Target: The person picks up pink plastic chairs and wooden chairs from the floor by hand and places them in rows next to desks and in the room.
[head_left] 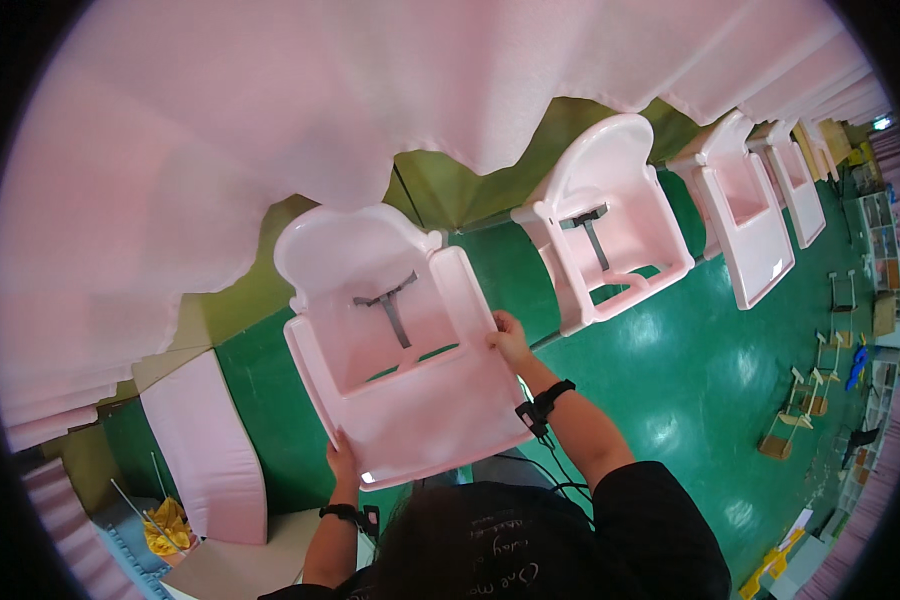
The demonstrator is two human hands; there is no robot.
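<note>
The near high chair (355, 245), made of pink plastic, stands on the green floor (650, 375), directly in front of the person, and its wide pink tray (430, 420) lies across its front, on the side toward the person's body. The left hand (341, 460) is at the left edge of this tray, close to its front corner. Its grip is nearly closed, with the tray's edge between thumb and fingers; how far the fingers go beneath, I cannot tell. The right hand (511, 342) is at the tray's right edge, farther back toward the seat. Its grip is also almost closed, with the fingers bent on the rim; their lower part is hidden. Each wrist wears a black band. In the seat of the near high chair there is a grey harness strap (397, 323).

To the right of the near high chair stands a second high chair (625, 190), also pink and with a grey strap, and beyond it are two more pink high chairs (745, 195). A pink curtain (270, 90) hangs behind the near high chair. To the left of it a pink padded panel (208, 445) leans, with a yellow bundle (167, 527) near its lower end.
</note>
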